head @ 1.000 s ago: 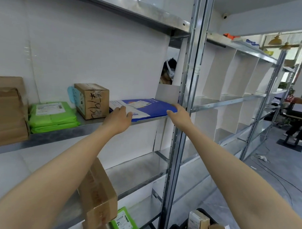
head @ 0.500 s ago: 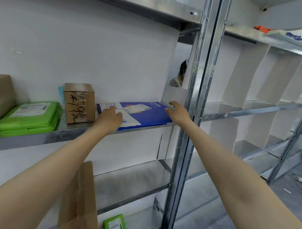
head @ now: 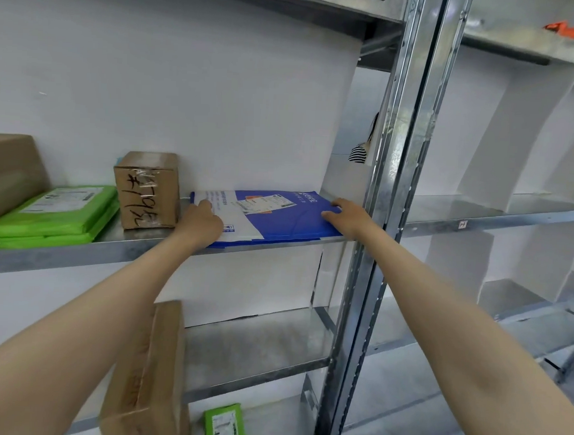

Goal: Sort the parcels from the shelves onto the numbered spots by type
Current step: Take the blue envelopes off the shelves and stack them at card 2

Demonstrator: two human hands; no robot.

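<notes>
Lying flat on the metal shelf [head: 115,247], just right of a taped cardboard box [head: 146,189], is a thin blue-and-white mailer [head: 295,221] with a white shipping label [head: 266,204] near its middle. My left hand [head: 202,222] rests on its white end and my right hand [head: 350,216] on its blue end, fingers laid fairly straight.

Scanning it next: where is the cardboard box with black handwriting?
Head view, left of centre: the cardboard box stands on the metal shelf, between the green mailers to its left and the blue-and-white envelope to its right.
</notes>
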